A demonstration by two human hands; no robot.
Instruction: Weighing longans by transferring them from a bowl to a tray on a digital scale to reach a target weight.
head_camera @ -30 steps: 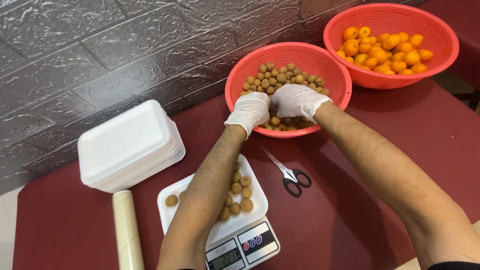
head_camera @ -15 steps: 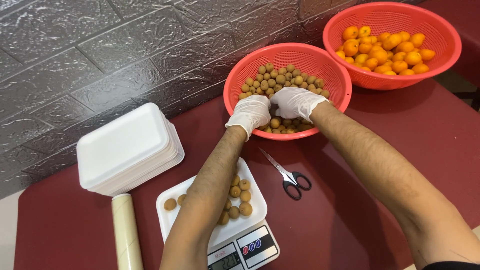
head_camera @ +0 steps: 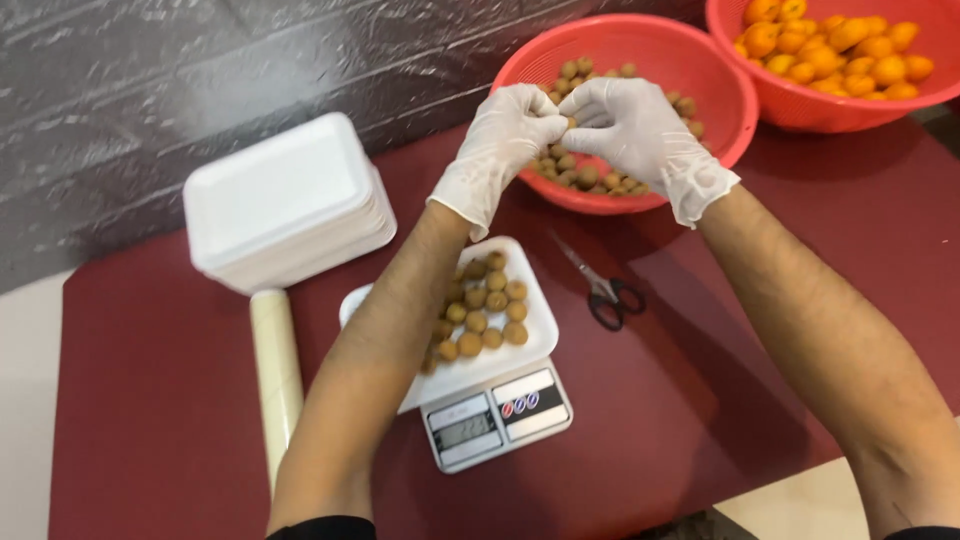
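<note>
Both gloved hands meet over the near red basket (head_camera: 700,70): left hand (head_camera: 505,135) and right hand (head_camera: 635,125) pinched together on one small brown fruit (head_camera: 571,122). Grip lightly, twist it apart over the basket; foam tray (head_camera: 535,345) on scale (head_camera: 495,415) sits nearer.

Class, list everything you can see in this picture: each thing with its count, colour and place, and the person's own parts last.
table: one, dark red, under everything
baskets: two, red, far right
brown fruits: many, nearer basket
orange fruits: many, farther basket
foam trays: one stack, white, left
tray of fruits: one, white, on the scale
scale: one, white, front centre
scissors: one, black-handled, beside scale
roll: one, cream, left
left hand, right hand: white-gloved, pinching one small fruit above nearer basket
</note>
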